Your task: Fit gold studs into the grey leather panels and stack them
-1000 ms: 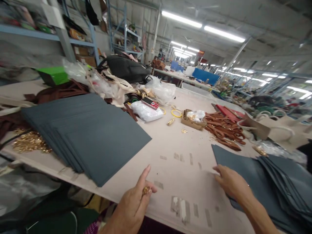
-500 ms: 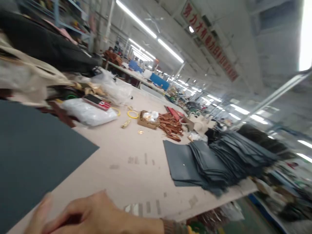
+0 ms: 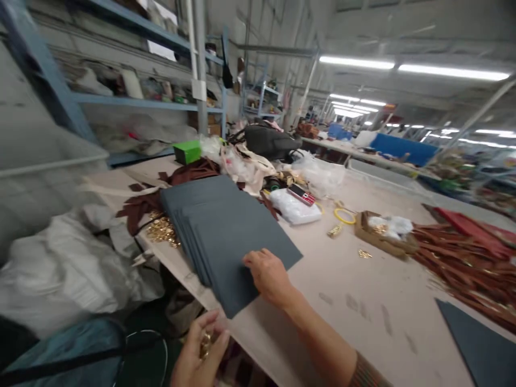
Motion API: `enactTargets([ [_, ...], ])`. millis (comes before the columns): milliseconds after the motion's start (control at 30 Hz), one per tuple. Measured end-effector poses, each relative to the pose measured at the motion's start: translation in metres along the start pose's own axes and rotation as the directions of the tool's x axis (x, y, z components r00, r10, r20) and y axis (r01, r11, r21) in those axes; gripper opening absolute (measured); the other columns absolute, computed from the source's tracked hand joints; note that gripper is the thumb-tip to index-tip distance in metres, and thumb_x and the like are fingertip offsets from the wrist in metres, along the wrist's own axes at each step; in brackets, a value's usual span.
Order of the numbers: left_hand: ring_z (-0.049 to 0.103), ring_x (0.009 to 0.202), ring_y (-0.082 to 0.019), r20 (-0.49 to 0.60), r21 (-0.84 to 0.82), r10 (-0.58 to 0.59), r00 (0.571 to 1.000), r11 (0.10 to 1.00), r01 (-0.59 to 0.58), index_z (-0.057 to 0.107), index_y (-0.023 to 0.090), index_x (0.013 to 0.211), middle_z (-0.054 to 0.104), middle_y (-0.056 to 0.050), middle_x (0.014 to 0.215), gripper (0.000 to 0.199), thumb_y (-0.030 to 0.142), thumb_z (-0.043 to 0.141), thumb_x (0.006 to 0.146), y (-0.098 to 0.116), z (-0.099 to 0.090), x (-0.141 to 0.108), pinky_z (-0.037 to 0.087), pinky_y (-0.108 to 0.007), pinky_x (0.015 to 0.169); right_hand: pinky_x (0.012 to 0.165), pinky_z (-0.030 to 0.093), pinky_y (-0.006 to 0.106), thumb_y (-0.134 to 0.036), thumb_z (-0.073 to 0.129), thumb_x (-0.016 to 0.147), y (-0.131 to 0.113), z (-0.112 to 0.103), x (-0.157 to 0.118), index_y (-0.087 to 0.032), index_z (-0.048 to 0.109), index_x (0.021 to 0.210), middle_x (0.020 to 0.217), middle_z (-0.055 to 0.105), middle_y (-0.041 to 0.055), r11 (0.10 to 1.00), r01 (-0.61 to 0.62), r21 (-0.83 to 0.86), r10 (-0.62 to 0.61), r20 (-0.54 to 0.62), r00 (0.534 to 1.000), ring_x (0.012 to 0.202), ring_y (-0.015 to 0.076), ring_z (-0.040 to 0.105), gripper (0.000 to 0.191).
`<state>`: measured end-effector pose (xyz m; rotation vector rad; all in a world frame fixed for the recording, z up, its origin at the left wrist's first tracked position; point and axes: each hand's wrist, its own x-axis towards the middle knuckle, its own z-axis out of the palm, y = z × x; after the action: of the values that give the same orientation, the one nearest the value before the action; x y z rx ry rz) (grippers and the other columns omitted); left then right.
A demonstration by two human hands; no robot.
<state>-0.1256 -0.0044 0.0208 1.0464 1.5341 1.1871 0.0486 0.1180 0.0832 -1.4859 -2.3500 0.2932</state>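
My left hand [image 3: 201, 349] is at the table's near edge, its fingers curled round several small gold metal fittings [image 3: 205, 344]. My right hand [image 3: 268, 277] rests on the top sheet of a fanned stack of dark grey sheets [image 3: 226, 226], fingers bent and fingertips together. Whatever lies under those fingertips, if anything, is hidden. Beside the stack's left side is a heap of gold metal fittings [image 3: 163, 231].
Brown straps [image 3: 463, 258] lie at the right beside a cardboard box [image 3: 385, 244] of hardware. Another dark grey sheet [image 3: 479, 338] is at the lower right. A phone [image 3: 301, 194] sits on a white plastic packet [image 3: 292, 210]. White sacks [image 3: 80, 263] stand left of the table.
My view has swung left and levelled, bringing the whole grey stack into sight. My left hand with gold fittings now shows. My right hand is now on the top sheet.
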Motion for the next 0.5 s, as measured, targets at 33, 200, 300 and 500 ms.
enactTargets([
  [33, 0.069, 0.086, -0.022, -0.021, -0.043, -0.025, 0.999, 0.999, 0.024, 0.056, 0.018, 0.112, 0.071, -0.005, 0.091, 0.066, 0.071, 0.062, 0.073, -0.004, 0.000, 0.001, 0.054, -0.031, 0.078, 0.088, 0.044, 0.031, -0.012, 0.042, 0.096, -0.002, 0.002, -0.001, -0.016, 0.067, 0.099, 0.095, 0.072, 0.0082, 0.999, 0.019, -0.031, -0.018, 0.029, 0.999, 0.091, 0.0200, 0.061, 0.025],
  [200, 0.068, 0.075, -0.020, 0.075, -0.245, -0.101, 0.992, 0.962, 0.116, 0.057, 0.017, 0.103, 0.071, -0.003, 0.081, 0.059, 0.064, 0.072, 0.069, -0.009, 0.008, 0.001, 0.053, -0.029, 0.071, 0.080, 0.043, 0.028, -0.008, 0.050, 0.087, -0.004, -0.024, -0.047, -0.017, 0.068, 0.087, 0.084, 0.071, 0.0038, 0.998, 0.019, 0.065, -0.037, 0.277, 0.960, 0.081, 0.0175, 0.061, 0.020],
  [300, 0.070, 0.084, -0.024, 0.187, -0.346, -0.193, 0.963, 0.905, 0.248, 0.063, 0.018, 0.100, 0.075, -0.004, 0.086, 0.053, 0.055, 0.079, 0.065, 0.000, 0.012, -0.007, 0.055, -0.031, 0.079, 0.068, 0.043, 0.023, -0.011, 0.057, 0.081, 0.001, -0.037, -0.074, -0.019, 0.069, 0.081, 0.077, 0.069, 0.0000, 0.932, -0.172, 0.318, 0.033, 0.399, 0.916, 0.074, 0.0142, 0.061, 0.014],
  [500, 0.070, 0.090, -0.030, 0.410, -0.412, -0.287, 0.866, 0.788, 0.457, 0.067, 0.015, 0.096, 0.076, -0.010, 0.094, 0.047, 0.050, 0.079, 0.067, 0.017, 0.022, -0.024, 0.056, -0.039, 0.083, 0.058, 0.049, 0.023, -0.026, 0.061, 0.077, 0.012, -0.015, -0.088, -0.015, 0.064, 0.080, 0.063, 0.062, -0.0013, 0.489, -0.554, 0.674, 0.307, 0.461, 0.832, 0.058, 0.0119, 0.059, 0.011],
])
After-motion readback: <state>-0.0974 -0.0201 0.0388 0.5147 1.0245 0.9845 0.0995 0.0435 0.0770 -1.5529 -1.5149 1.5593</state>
